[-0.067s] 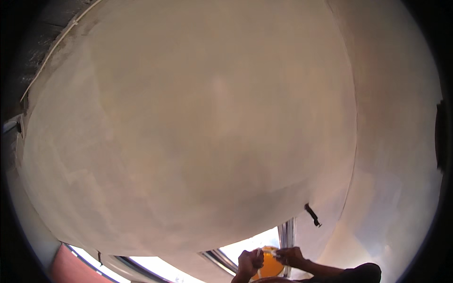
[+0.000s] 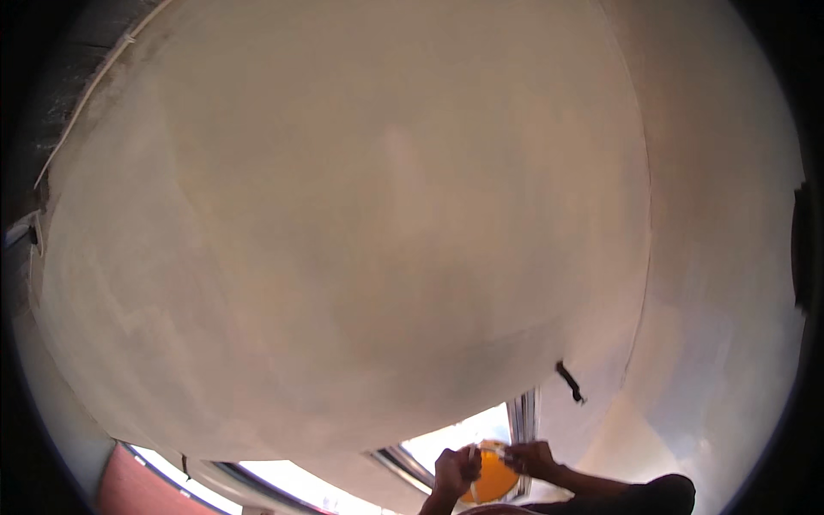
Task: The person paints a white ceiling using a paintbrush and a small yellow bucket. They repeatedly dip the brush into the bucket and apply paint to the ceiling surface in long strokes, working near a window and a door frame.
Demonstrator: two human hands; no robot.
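Note:
Low in the head view, my left hand (image 2: 455, 468) is closed on a narrow white strip (image 2: 475, 472) that hangs in front of a round orange object (image 2: 493, 476). My right hand (image 2: 528, 459), just to its right, has its fingers closed on a small white piece (image 2: 499, 451) at the upper edge of that orange object. I cannot make out what the orange object is or exactly how it is supported. My right forearm has a dark sleeve.
A broad plastered surface (image 2: 386, 215) fills most of the view. A short black fitting (image 2: 569, 382) juts from it above my right hand. Bright window openings (image 2: 287, 481) line the bottom, with a pink surface (image 2: 137, 485) at lower left. A pale cable (image 2: 90, 94) runs along the upper-left edge.
The whole view has shifted slightly, so the fitting, the windows and my hands sit a little higher. Both hands keep their hold, and nothing else has visibly changed.

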